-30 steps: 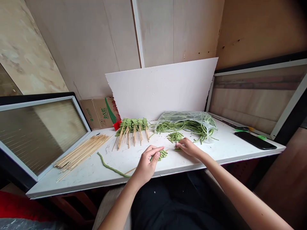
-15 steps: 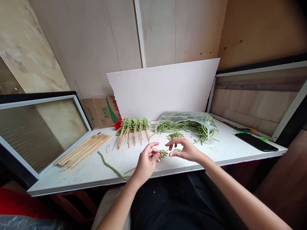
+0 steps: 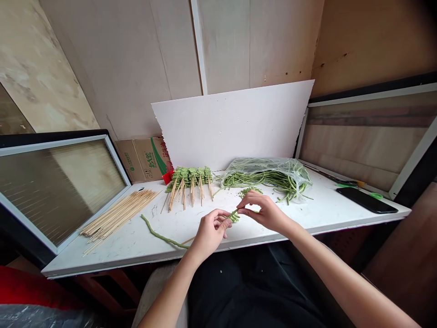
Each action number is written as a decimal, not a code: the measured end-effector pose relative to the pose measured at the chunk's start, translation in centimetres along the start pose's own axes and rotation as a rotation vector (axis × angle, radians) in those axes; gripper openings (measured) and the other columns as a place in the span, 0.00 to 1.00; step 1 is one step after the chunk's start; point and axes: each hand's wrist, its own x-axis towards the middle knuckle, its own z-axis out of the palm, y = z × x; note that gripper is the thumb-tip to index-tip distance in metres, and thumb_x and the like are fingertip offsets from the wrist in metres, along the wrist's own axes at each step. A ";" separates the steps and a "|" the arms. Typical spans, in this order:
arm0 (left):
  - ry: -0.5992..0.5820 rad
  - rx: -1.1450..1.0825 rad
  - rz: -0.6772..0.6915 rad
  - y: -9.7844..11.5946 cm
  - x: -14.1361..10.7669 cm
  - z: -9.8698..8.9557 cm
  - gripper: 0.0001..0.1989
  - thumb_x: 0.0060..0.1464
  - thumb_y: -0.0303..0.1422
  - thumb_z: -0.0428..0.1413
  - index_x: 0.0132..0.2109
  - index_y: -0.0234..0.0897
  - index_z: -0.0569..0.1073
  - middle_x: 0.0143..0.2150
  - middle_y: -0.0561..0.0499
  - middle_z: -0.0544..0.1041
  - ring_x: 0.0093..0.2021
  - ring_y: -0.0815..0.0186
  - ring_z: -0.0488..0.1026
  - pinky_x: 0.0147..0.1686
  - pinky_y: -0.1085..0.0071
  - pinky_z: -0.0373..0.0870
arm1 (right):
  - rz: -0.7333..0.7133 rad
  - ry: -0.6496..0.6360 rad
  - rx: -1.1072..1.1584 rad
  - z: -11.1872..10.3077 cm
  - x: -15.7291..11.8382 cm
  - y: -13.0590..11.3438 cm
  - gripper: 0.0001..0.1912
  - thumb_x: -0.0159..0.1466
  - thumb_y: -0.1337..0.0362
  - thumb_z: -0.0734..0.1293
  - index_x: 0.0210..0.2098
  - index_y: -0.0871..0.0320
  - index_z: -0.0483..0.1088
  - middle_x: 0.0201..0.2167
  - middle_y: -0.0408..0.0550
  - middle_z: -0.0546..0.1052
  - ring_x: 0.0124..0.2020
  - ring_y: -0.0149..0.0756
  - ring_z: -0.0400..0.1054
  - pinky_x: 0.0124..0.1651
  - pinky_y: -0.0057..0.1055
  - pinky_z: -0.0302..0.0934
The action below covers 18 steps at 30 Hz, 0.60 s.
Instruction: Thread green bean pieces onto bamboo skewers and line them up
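Observation:
My left hand (image 3: 213,226) is closed around a bamboo skewer (image 3: 188,240), whose tail end sticks out behind toward the lower left. Short cut pieces of green bean (image 3: 235,218) sit on the skewer just beyond my left fingertips. With thumb and forefinger, my right hand (image 3: 262,209) pinches a bean piece (image 3: 233,212) against the skewered ones. Partly hidden behind my right hand is a small pile of cut bean pieces (image 3: 250,190). One whole long bean (image 3: 160,236) lies to the left of my left forearm.
Bare skewers (image 3: 119,214) lie spread at the left. Several loaded bean skewers (image 3: 192,175) are stacked behind, beside a cardboard box (image 3: 143,159). A clear plastic bag (image 3: 269,166) of long beans lies at the back, and a black phone (image 3: 366,200) at the right.
My right hand has moved left, and its fingers have closed from apart to a pinch on a bean piece at the skewer. My left hand stays nearly in place.

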 end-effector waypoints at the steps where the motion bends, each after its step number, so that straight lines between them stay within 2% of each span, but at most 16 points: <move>1: 0.020 0.017 0.011 0.0 0.0 0.0 0.15 0.63 0.41 0.61 0.48 0.33 0.77 0.37 0.45 0.82 0.27 0.67 0.76 0.29 0.70 0.71 | -0.001 -0.013 -0.015 -0.1 0.0 -0.2 0.08 0.71 0.56 0.71 0.43 0.53 0.80 0.37 0.51 0.81 0.41 0.44 0.72 0.46 0.41 0.67; 4: 0.057 0.099 0.059 -0.1 0.0 0.0 0.12 0.63 0.39 0.61 0.46 0.34 0.80 0.38 0.44 0.84 0.33 0.63 0.79 0.34 0.69 0.73 | -0.019 -0.065 -0.042 -0.1 0.0 -1.0 0.08 0.71 0.58 0.71 0.45 0.53 0.80 0.38 0.52 0.81 0.42 0.44 0.71 0.47 0.42 0.67; 9: 0.022 0.161 0.096 0.0 -0.3 0.1 0.09 0.62 0.36 0.61 0.45 0.36 0.82 0.40 0.45 0.85 0.39 0.61 0.81 0.43 0.67 0.75 | -0.071 -0.108 -0.080 0.9 0.0 -1.6 0.08 0.71 0.58 0.71 0.45 0.52 0.81 0.36 0.51 0.80 0.41 0.44 0.70 0.43 0.40 0.67; 15: -0.009 0.185 0.122 0.4 -0.5 0.1 0.10 0.64 0.36 0.59 0.45 0.36 0.83 0.37 0.46 0.85 0.39 0.60 0.80 0.42 0.67 0.74 | -0.082 -0.135 -0.089 1.4 0.0 -2.2 0.07 0.73 0.62 0.68 0.43 0.54 0.80 0.36 0.52 0.79 0.41 0.44 0.68 0.44 0.41 0.66; 18: -0.041 0.195 0.138 0.9 -0.7 0.2 0.09 0.64 0.32 0.58 0.43 0.36 0.83 0.35 0.47 0.84 0.38 0.61 0.79 0.42 0.68 0.72 | -0.055 -0.142 -0.025 1.5 -0.1 -2.5 0.08 0.73 0.66 0.66 0.41 0.55 0.78 0.35 0.52 0.78 0.42 0.43 0.68 0.43 0.40 0.66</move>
